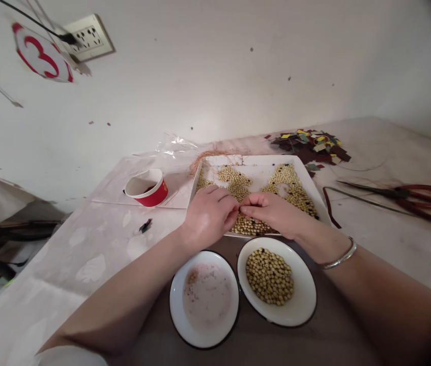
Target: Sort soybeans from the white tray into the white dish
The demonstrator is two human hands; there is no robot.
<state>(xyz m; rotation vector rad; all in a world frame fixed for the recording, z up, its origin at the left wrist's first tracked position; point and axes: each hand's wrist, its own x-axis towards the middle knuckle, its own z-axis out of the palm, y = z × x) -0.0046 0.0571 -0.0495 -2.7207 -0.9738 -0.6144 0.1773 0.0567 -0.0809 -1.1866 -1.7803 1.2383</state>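
My left hand (212, 212) and my right hand (270, 211) meet fingertip to fingertip over a white tray (320, 203). Both are closed in a pinch; whatever sits between the fingers is too small or hidden to name. Small round yellowish-gold beads (289, 175), some with dark spots, lie spread in the tray below them. Nearer to me, a white dark-rimmed dish (303, 300) contains a heap of similar beads (270, 277). To its left stands another white dish (209, 330) with reddish specks and a small brownish bit on its bottom.
A red and white paper cup (154, 195) stands left of the tray. Large scissors (409, 193) and a dark strip (329, 208) lie right. Coloured scraps (310, 145), orange threads (207, 158) and clear plastic (177, 146) lie behind. The wall holds a socket (89, 38).
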